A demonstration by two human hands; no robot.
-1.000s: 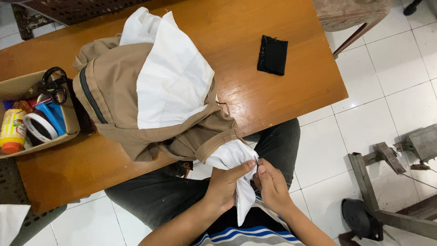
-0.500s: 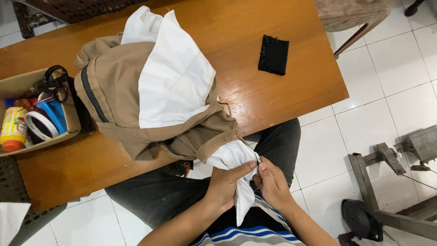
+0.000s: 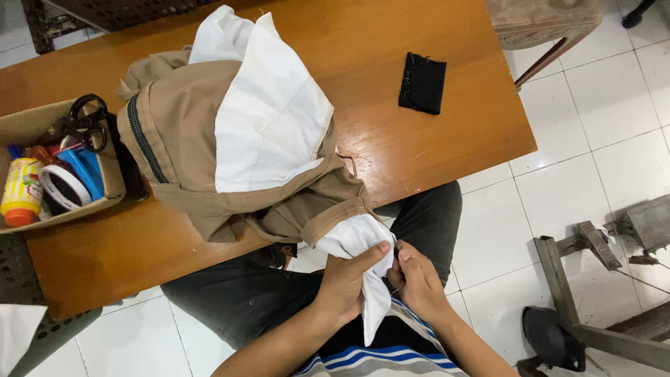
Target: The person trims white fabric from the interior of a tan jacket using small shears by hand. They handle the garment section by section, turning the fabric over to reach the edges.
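A tan pair of trousers (image 3: 188, 139) with white pocket lining (image 3: 269, 119) lies turned inside out on the wooden table (image 3: 433, 150) and hangs over its near edge. A white pocket bag (image 3: 363, 244) droops from it into my lap. My left hand (image 3: 345, 279) pinches this white cloth from the left, thumb on top. My right hand (image 3: 415, 279) sits against it on the right, fingers closed at the cloth's edge; a thin thread runs by it, and any needle is too small to tell.
A cardboard box (image 3: 24, 126) at the table's left holds scissors (image 3: 80, 122), tape rolls and a yellow bottle. A black cloth patch (image 3: 422, 84) lies at the table's right. A chair stands at the top right, metal frame parts at the lower right on the tiled floor.
Both hands stay on the white pocket cloth; my right hand has shifted a little closer to the left. The trousers have barely moved.
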